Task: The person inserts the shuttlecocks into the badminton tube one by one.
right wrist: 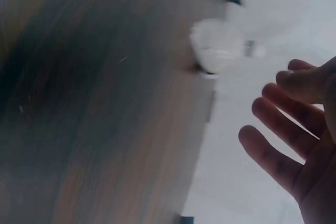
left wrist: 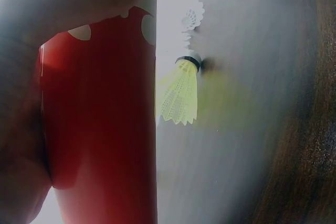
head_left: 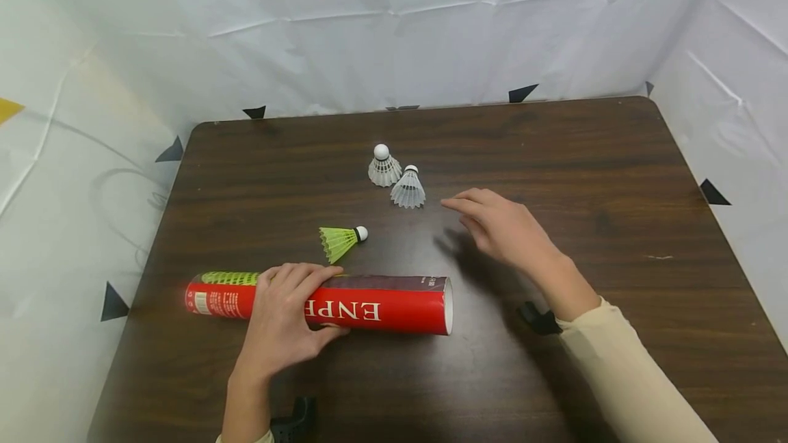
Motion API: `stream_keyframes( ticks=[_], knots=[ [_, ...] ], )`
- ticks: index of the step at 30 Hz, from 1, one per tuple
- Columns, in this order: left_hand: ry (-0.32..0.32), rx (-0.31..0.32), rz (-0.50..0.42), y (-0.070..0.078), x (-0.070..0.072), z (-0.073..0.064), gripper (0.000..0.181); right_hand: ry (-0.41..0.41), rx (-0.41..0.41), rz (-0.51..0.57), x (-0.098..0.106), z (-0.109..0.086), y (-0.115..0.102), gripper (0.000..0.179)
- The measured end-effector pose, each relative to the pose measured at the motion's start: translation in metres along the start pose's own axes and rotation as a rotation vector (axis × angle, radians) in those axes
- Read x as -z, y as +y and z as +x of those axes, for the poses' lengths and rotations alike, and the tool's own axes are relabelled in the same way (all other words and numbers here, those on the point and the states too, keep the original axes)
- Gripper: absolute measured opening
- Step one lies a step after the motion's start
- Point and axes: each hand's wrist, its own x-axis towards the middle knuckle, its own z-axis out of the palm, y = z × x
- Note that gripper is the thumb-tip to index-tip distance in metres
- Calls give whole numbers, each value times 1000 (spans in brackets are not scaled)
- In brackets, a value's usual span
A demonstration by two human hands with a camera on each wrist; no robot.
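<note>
My left hand [head_left: 286, 316] grips a red shuttlecock tube [head_left: 394, 310] around its middle. The tube lies on its side, and its right end is an uncapped round mouth. Just behind the tube is a yellow shuttlecock [head_left: 338, 241] on its side, its white cork pointing right. Farther back stand two white shuttlecocks, one [head_left: 384, 168] behind the other [head_left: 408, 190], both cork up. My right hand [head_left: 501, 227] hovers over the table to the right of them, fingers extended and holding nothing. In the right wrist view a blurred white shuttlecock [right wrist: 215, 43] shows beyond the fingers.
The dark wood-grain table [head_left: 585, 176] has rounded back corners. White sheeting [head_left: 394, 39] with yellow and black triangles encloses it at the back and sides. A black wrist strap piece [head_left: 538, 318] sits at the right wrist.
</note>
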Motion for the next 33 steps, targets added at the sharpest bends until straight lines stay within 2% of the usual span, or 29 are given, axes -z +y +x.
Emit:
stream_keyframes(
  ticks=[5,9,16,19,24,30,33],
  knots=[
    [-5,4,1,-1,0,-1,84,-157,75,-181,-24,29,13,58],
    [-1,-6,-6,-1,0,0,84,-200,130,-271,-35,42,21,72],
    [-1,-14,-6,0,1,0,85,-255,146,-353,-52,53,24,75],
    [-1,-11,-2,-1,0,-1,85,-236,161,-390,-60,56,23,75],
    [-4,-11,-10,-1,0,-1,85,-166,159,-404,-69,58,20,63],
    [-5,-8,-18,-1,0,-1,84,-130,136,-388,-69,60,18,52],
    [-4,-7,-11,-2,0,0,84,-86,124,-356,-65,59,17,46]
  ],
)
